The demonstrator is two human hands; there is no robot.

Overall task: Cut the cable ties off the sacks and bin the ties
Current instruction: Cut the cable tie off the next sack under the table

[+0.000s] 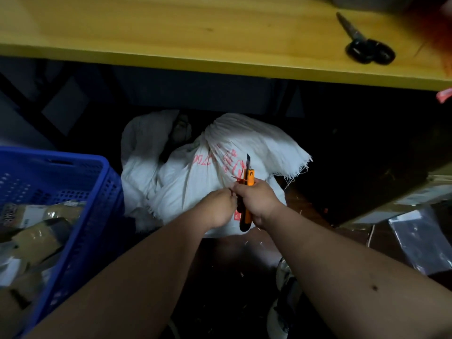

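- The right hand (259,204) has its grip closed round an orange utility knife (246,199), blade out and pointing up and away, just over the white woven sack (195,182) on the floor under the yellow worktop (146,33).
- The left hand (220,206) pinches something small and reddish right beside the knife; it looks like the red cable tie (241,177), though it is too thin and blurred to be sure whether it is cut through.
- Both hands are touching or nearly so. If the tie gives suddenly, I'd worry the blade jumps toward the left fingers.
- The blade sits close to the sack's bunched neck, with the frayed edge fanning out to the right. A slip could slash the weave and spill whatever is inside.
- A second sack (144,143) lies behind, partly hidden, so its tie can't be judged.
- I can't make out a bin; the blue plastic crate (97,216) at the left holds taped parcels, and a loose tie could be dropped there by mistake.
- Black-handled scissors (364,42) lie on the worktop, well apart.
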